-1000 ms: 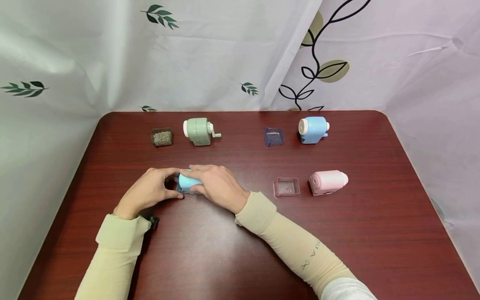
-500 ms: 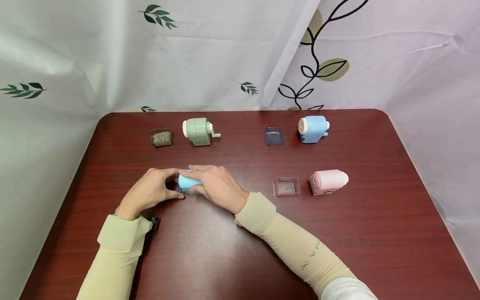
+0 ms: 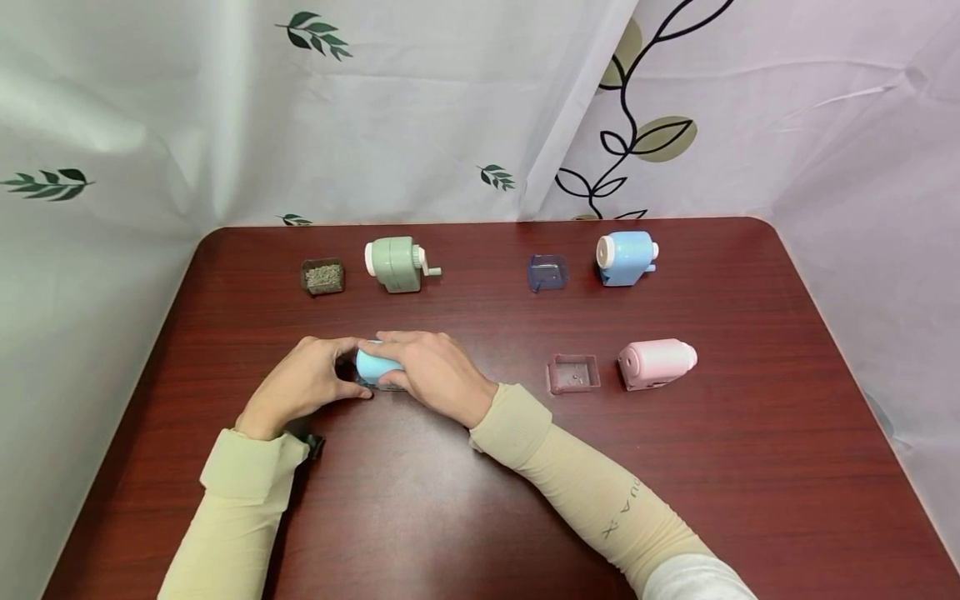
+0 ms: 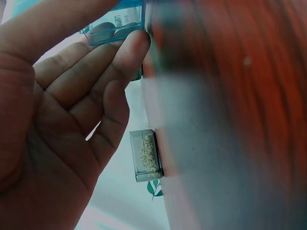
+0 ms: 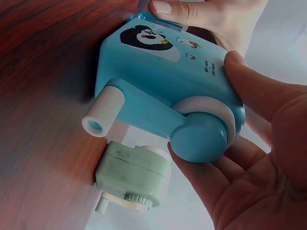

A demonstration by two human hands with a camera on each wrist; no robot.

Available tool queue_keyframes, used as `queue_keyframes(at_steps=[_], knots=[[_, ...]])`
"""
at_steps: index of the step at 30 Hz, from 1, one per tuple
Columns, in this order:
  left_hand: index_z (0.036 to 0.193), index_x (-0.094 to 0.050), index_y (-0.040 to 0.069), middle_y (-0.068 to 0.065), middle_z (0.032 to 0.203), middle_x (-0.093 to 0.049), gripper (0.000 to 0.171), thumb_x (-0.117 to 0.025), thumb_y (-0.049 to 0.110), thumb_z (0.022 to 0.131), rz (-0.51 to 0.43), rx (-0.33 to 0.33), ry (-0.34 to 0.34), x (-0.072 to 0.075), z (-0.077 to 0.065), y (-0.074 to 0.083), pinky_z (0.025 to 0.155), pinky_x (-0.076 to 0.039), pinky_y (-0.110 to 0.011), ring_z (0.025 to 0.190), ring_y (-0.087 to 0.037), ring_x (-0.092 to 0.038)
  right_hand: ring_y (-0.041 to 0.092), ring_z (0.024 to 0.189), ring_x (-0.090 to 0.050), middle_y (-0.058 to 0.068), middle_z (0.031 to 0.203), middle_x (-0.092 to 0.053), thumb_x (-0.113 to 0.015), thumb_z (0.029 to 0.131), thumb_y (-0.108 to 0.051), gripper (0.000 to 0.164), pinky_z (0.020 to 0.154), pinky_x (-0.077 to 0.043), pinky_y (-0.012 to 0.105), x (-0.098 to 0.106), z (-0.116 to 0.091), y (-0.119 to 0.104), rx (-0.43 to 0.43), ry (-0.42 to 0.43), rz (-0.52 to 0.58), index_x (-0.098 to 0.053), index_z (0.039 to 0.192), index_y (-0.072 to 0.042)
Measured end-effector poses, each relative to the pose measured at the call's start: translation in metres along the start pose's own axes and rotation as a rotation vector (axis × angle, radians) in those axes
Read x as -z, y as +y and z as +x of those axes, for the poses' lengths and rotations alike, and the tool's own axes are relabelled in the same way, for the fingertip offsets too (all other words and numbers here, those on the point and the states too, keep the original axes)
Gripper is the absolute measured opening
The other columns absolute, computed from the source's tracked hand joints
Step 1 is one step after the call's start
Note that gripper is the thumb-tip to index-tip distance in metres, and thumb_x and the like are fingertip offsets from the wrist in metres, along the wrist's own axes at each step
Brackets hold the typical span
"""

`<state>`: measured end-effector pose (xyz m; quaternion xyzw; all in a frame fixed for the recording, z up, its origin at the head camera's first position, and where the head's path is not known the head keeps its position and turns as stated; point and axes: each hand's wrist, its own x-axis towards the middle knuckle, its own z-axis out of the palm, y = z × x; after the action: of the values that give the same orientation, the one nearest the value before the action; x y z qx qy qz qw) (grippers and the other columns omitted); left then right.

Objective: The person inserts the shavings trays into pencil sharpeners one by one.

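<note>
A light-blue crank pencil sharpener with a panda picture stands on the table. My right hand grips it from above, thumb on one side and fingers on the other; its crank and knob show in the right wrist view. At its other end, my left hand pinches a clear blue shavings drawer between thumb and fingers. In the head view the hands mostly hide this drawer, and how deep it sits in the sharpener is hard to tell.
Behind stand a green sharpener beside a drawer of shavings, and a blue sharpener beside its dark blue drawer. On the right are a pink sharpener and a pink drawer.
My left hand and forearm have shifted slightly right, bringing the clear drawer closer to the sharpener, so less of it shows. My right hand stays in place on the sharpener.
</note>
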<state>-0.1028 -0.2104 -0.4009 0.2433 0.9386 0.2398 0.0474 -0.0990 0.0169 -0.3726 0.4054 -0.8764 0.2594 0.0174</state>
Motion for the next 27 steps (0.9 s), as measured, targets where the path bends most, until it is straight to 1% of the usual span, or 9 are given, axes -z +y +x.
queue_keyframes(at_steps=[5,10,15,21,27], knots=[[0.106,-0.066,0.015,0.008,0.086,-0.066,0.05,-0.085,0.033,0.063,0.004,-0.001,-0.003,-0.0001,0.0009,0.0014,0.063,-0.046,-0.03,0.068,-0.01,-0.055,0.008,0.114,-0.054,0.003,0.129,-0.058,-0.067,0.085,-0.033,0.051,0.078,-0.05,0.029,0.0002,0.0001,-0.0004,-0.002,-0.005,0.0,-0.056,0.133,-0.02],[0.104,-0.066,0.015,0.008,0.084,-0.065,0.05,-0.085,0.034,0.062,0.003,0.008,-0.008,-0.0008,0.0022,0.0025,0.063,-0.046,-0.03,0.068,-0.009,-0.055,0.008,0.115,-0.053,0.004,0.129,-0.058,-0.067,0.084,-0.033,0.051,0.079,-0.05,0.029,0.0,0.0001,-0.0001,-0.005,-0.008,0.007,-0.056,0.132,-0.02],[0.107,-0.067,0.015,0.008,0.085,-0.066,0.053,-0.086,0.035,0.061,-0.005,0.019,-0.01,-0.0022,0.0043,0.0045,0.063,-0.045,-0.03,0.067,-0.009,-0.054,0.009,0.115,-0.053,0.004,0.129,-0.058,-0.067,0.085,-0.032,0.051,0.079,-0.05,0.03,0.0003,-0.0003,0.0002,-0.005,-0.005,0.012,-0.056,0.132,-0.02],[0.109,-0.067,0.014,0.006,0.091,-0.068,0.055,-0.086,0.035,0.061,-0.01,0.006,-0.011,-0.0048,0.0074,0.0067,0.069,-0.047,-0.032,0.075,-0.009,-0.058,0.008,0.115,-0.053,0.004,0.129,-0.057,-0.067,0.085,-0.033,0.051,0.079,-0.05,0.029,-0.0004,-0.0009,0.0004,0.002,0.009,0.022,-0.055,0.133,-0.02],[0.109,-0.067,0.015,0.007,0.092,-0.068,0.053,-0.086,0.034,0.062,-0.014,-0.009,-0.015,-0.0047,0.0087,0.0078,0.07,-0.048,-0.032,0.077,-0.009,-0.059,0.008,0.115,-0.053,0.003,0.129,-0.057,-0.067,0.086,-0.032,0.05,0.08,-0.049,0.028,-0.0008,-0.001,0.0007,0.004,0.012,0.03,-0.055,0.133,-0.019]])
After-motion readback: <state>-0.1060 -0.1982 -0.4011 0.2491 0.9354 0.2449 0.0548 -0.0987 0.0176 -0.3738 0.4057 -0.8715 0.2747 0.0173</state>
